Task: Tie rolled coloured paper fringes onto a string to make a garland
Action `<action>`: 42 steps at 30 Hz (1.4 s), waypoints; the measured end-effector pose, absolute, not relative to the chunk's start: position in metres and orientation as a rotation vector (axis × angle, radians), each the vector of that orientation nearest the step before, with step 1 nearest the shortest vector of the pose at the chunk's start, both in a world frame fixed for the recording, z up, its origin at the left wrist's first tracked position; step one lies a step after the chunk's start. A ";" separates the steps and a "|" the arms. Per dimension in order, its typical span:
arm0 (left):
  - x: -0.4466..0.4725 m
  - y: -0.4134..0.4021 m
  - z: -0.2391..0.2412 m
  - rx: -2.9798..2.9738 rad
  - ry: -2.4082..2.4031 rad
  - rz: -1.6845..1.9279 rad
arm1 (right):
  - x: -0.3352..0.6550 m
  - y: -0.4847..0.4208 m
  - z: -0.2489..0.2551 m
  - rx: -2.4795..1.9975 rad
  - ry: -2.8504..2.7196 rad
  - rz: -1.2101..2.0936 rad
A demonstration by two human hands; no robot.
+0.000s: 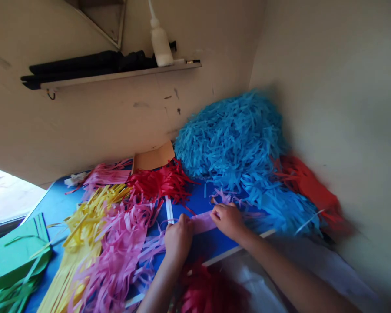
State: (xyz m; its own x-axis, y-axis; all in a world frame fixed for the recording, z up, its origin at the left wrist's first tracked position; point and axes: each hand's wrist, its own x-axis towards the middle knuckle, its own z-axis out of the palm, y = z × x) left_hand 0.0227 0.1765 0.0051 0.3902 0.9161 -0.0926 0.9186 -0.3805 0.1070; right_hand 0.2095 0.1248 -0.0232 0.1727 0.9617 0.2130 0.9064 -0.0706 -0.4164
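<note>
A strip of light purple fringed tissue paper (202,222) stretches between my two hands, just above the blue table (220,244). My left hand (180,237) is closed on its left end, where loose purple fringe trails off to the left. My right hand (227,221) pinches the strip farther along, with more curled fringe behind and to the right of the fingers. A narrow white strip (169,209) lies on the table just beyond my left hand. The fingertips of both hands are partly hidden.
Pink fringe (125,243), yellow fringe (81,217), green paper (18,256) and red fringe (159,180) cover the left side. A big blue fringe heap (231,134) stands in the corner beside orange-red paper (308,180). Above, a wall shelf (117,77) holds a white bottle (161,45).
</note>
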 end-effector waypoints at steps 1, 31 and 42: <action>0.023 0.177 0.005 2.500 1.665 -0.031 | 0.209 0.125 -0.023 -2.005 -1.758 0.158; 0.012 0.173 0.031 2.998 0.975 0.048 | 0.230 0.119 -0.012 -1.612 -2.152 0.239; 0.004 0.175 0.024 2.952 1.067 0.236 | 0.233 0.117 -0.005 -1.592 -2.082 0.267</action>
